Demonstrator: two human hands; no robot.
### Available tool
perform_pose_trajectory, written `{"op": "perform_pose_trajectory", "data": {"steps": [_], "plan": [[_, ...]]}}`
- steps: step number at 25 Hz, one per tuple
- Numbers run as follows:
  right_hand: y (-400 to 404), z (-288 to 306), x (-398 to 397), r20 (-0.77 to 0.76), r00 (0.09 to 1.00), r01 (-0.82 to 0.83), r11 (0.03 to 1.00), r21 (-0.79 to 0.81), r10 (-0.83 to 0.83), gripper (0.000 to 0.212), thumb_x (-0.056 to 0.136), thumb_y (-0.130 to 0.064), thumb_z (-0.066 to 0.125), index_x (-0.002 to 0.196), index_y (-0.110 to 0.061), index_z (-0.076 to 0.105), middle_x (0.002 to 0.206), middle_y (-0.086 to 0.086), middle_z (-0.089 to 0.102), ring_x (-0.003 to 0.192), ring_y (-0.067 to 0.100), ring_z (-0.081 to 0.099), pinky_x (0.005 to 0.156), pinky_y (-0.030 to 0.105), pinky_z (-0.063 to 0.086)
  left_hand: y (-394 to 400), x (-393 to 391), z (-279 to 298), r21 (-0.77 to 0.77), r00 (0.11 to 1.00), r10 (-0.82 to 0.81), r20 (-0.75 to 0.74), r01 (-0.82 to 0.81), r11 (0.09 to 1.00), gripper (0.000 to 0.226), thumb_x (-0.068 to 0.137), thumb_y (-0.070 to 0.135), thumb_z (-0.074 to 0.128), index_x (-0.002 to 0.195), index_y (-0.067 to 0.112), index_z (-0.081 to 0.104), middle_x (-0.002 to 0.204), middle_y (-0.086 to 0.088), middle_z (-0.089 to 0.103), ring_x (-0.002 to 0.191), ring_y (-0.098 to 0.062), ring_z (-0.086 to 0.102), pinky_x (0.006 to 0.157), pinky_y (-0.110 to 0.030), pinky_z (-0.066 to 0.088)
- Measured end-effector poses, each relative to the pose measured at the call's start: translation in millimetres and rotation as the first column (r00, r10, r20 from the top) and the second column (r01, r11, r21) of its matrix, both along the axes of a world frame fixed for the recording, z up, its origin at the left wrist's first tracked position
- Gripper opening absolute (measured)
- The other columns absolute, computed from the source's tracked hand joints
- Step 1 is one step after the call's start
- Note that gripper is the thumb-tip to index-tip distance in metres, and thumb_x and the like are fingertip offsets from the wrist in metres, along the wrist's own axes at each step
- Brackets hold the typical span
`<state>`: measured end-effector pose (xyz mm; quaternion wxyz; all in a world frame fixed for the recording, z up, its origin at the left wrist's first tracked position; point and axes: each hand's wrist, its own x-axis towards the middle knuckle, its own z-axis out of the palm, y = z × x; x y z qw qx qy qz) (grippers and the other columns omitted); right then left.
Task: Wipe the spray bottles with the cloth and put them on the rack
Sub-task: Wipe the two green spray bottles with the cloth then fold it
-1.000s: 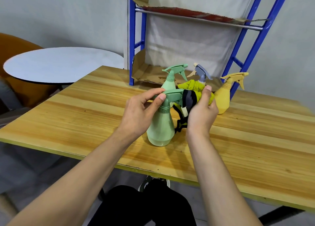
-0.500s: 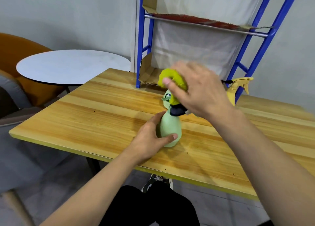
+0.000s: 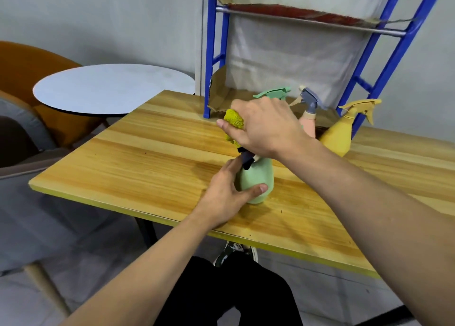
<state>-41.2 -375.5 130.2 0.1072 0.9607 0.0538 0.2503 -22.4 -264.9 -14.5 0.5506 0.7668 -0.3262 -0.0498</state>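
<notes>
A pale green spray bottle (image 3: pixel 257 180) stands upright on the wooden table (image 3: pixel 152 163). My left hand (image 3: pixel 227 195) grips its lower body. My right hand (image 3: pixel 267 128) presses a yellow-green cloth (image 3: pixel 234 119) over the bottle's top, hiding its trigger head. Behind my right hand stand a second green bottle (image 3: pixel 273 94), a pink bottle with a grey head (image 3: pixel 309 114) and a yellow bottle (image 3: pixel 341 136). The blue rack (image 3: pixel 211 55) rises at the table's back, with cardboard on its shelves.
A round white table (image 3: pixel 110 89) and an orange chair (image 3: pixel 27 64) stand to the left. The wooden table's front edge (image 3: pixel 147 216) runs just below my left wrist. My dark-trousered legs and a shoe (image 3: pixel 234 252) show under the table.
My left hand dropped from the bottle's head to its base. My right hand lifted the cloth from the bottle's side onto its top. The view shifted right.
</notes>
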Motion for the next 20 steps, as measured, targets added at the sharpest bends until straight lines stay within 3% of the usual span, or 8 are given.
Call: {"op": "perform_pose_trajectory", "data": {"steps": [4,10,14,16,17,18,19,20], "plan": [[-17.9,26.4,-5.9,0.086,0.996,-0.057,0.781,0.622,0.004,0.058,0.091,-0.074,0.045,0.088,-0.019,0.065,0.082,0.000,0.073,0.082,0.024,0.069,0.077,0.043,0.056,0.5,-1.2,-3.0,0.028,1.000,-0.020,-0.019,0.021,0.999,0.087,0.078,0.054,0.079,0.154,0.038,0.039,0.142,0.010,0.053,0.132,-0.011,0.050,0.114,-0.040,0.044],[-29.1,6.9,-31.4,0.040,0.999,0.007,0.992,0.130,-0.012,0.051,0.090,-0.075,0.042,0.107,-0.030,0.058,0.100,0.000,0.069,0.094,0.029,0.065,0.079,0.044,0.052,-0.6,-0.8,-3.1,0.037,1.000,0.011,0.005,-0.012,0.999,0.089,0.082,0.047,0.082,0.157,0.030,0.039,0.147,0.005,0.053,0.134,-0.012,0.049,0.115,-0.039,0.043],[-28.6,-10.6,-12.2,0.263,0.964,-0.046,0.960,0.277,-0.030,0.042,0.098,-0.063,0.044,0.082,-0.024,0.051,0.075,-0.001,0.064,0.076,0.032,0.063,0.070,0.043,0.049,-1.3,2.2,-6.7,0.037,1.000,0.013,0.008,-0.014,0.999,0.090,0.080,0.056,0.080,0.156,0.031,0.040,0.147,0.005,0.053,0.135,-0.011,0.049,0.114,-0.040,0.044],[-32.3,-6.4,-6.4,0.332,0.941,-0.170,0.755,0.633,-0.066,0.050,0.098,-0.061,0.047,0.076,-0.018,0.060,0.072,0.000,0.070,0.073,0.026,0.067,0.076,0.045,0.054,-0.8,1.8,-7.0,0.038,1.000,0.014,0.006,-0.014,0.999,0.089,0.082,0.052,0.081,0.157,0.030,0.039,0.149,0.007,0.052,0.136,-0.009,0.048,0.115,-0.040,0.043],[-35.5,-5.1,-5.6,0.380,0.922,-0.293,0.511,0.808,-0.071,0.050,0.099,-0.056,0.051,0.076,-0.016,0.069,0.075,0.001,0.074,0.076,0.025,0.072,0.081,0.045,0.057,-0.6,1.2,-7.6,0.030,1.000,0.013,0.000,-0.013,0.999,0.090,0.081,0.053,0.081,0.157,0.031,0.038,0.150,0.009,0.050,0.137,-0.008,0.047,0.116,-0.040,0.043],[-36.1,-3.7,-9.2,0.433,0.895,-0.399,0.242,0.884,-0.106,0.045,0.101,-0.047,0.053,0.076,-0.017,0.075,0.078,0.002,0.077,0.080,0.023,0.075,0.084,0.043,0.059,-0.5,0.5,-8.4,0.021,1.000,0.008,-0.006,-0.007,1.000,0.092,0.079,0.058,0.079,0.157,0.032,0.037,0.150,0.012,0.049,0.137,-0.007,0.046,0.116,-0.042,0.044],[-39.2,-5.4,-14.3,0.469,0.866,-0.464,0.072,0.883,-0.172,0.039,0.102,-0.037,0.055,0.077,-0.017,0.077,0.079,-0.001,0.078,0.082,0.019,0.075,0.085,0.038,0.059,-0.4,-0.2,-9.0,0.014,1.000,0.001,-0.012,-0.001,1.000,0.095,0.077,0.064,0.076,0.157,0.033,0.036,0.149,0.014,0.049,0.138,-0.007,0.047,0.115,-0.044,0.045],[-39.9,-6.7,-22.0,0.486,0.845,-0.491,0.040,0.870,-0.224,0.032,0.102,-0.030,0.057,0.080,-0.017,0.076,0.077,-0.006,0.077,0.080,0.013,0.074,0.081,0.030,0.058,0.0,-0.3,-9.2,0.016,1.000,-0.004,-0.014,0.005,1.000,0.097,0.075,0.068,0.074,0.157,0.034,0.035,0.149,0.015,0.049,0.138,-0.007,0.047,0.115,-0.045,0.045]]}}
